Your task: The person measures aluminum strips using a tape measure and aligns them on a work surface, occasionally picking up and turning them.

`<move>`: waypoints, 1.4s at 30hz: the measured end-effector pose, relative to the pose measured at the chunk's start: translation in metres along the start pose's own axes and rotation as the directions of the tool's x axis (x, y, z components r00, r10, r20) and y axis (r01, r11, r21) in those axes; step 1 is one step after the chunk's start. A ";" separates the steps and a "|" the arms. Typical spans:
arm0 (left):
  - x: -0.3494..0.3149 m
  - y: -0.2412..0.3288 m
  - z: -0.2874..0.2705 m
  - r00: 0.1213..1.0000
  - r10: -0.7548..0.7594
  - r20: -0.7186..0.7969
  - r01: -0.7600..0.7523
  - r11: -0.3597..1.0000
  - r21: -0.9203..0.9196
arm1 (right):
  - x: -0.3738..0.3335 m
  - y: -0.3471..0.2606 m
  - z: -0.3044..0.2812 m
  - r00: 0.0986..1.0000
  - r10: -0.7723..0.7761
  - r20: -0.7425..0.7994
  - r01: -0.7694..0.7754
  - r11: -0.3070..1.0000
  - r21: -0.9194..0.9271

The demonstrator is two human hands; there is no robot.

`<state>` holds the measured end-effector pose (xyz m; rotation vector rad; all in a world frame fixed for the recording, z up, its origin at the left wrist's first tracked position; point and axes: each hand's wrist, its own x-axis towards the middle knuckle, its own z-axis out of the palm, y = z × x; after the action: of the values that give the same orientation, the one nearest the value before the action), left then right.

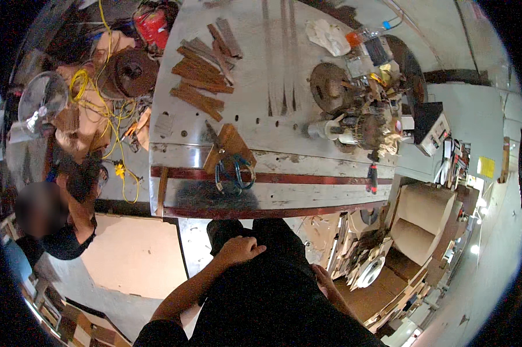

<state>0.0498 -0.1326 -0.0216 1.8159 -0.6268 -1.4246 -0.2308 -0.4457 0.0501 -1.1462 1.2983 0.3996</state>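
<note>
My left hand (242, 250) rests on my dark-clothed thigh, fingers loosely curled and nothing seen in them. Beside the other thigh is my right hand (322, 275), partly hidden by my clothing; its fingers do not show clearly. Both hands are apart from the metal-topped workbench (307, 199) in front of me. Near its front edge lie scissors with blue-green handles (219, 173), across a brown flat piece (233, 141). Farther back, several brown strips (200, 72) are spread in a loose pile.
Right on the bench stand a round rusty disc (329, 87), cluttered machine parts (371, 130) and a red-black handled tool (373, 176). A cardboard box (426, 211) sits right of me. At left are a person (70, 231), a yellow cord (121, 169), a fan (43, 104) and a large tan board (133, 254).
</note>
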 end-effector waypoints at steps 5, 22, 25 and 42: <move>0.004 0.000 -0.001 0.999 -0.008 0.032 0.008 1.000 0.001 | -0.009 -0.055 0.070 0.999 0.007 0.043 -0.003 0.996 -0.089; 0.012 0.003 -0.010 0.996 0.086 -0.036 -0.085 0.996 0.029 | 0.025 -0.052 0.095 0.955 -0.295 0.033 0.273 0.829 -0.488; 0.013 0.008 -0.012 0.982 0.129 -0.134 -0.138 0.989 -0.054 | 0.017 -0.069 0.102 0.909 -0.414 0.053 0.342 0.665 -0.663; 0.057 -0.026 -0.004 0.992 0.028 0.126 0.013 0.951 -0.309 | 0.057 -0.118 0.077 0.972 -0.043 0.231 0.213 0.575 -0.790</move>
<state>0.0672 -0.1582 -0.0758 1.4843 -0.4436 -1.5486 -0.0797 -0.4535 0.0390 -1.9121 0.8258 1.0483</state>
